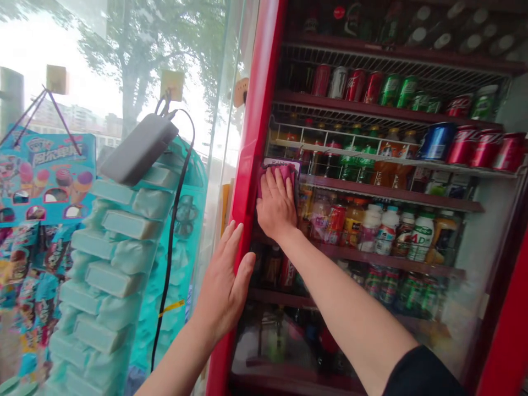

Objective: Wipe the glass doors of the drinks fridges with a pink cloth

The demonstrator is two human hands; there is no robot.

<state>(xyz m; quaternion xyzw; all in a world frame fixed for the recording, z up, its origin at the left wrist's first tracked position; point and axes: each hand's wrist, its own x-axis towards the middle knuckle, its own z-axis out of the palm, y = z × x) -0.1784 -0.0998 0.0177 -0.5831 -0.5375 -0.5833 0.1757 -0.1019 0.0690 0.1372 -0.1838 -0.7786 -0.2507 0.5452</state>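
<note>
My right hand point(275, 204) lies flat on a pink cloth point(284, 171), pressing it against the glass door point(371, 242) of a red drinks fridge, near the door's left edge at mid height. My left hand point(226, 280) rests open and flat on the fridge door's red frame point(251, 143), lower down, fingers pointing up. Behind the glass, shelves hold rows of cans point(373, 87) and bottles point(388, 231).
Left of the fridge is a shop window. A grey power bank point(138, 148) with a black cable point(171, 242) leans on stacked teal packets point(115, 258). A hanging ice-cream poster point(45, 176) and snack packets fill the far left.
</note>
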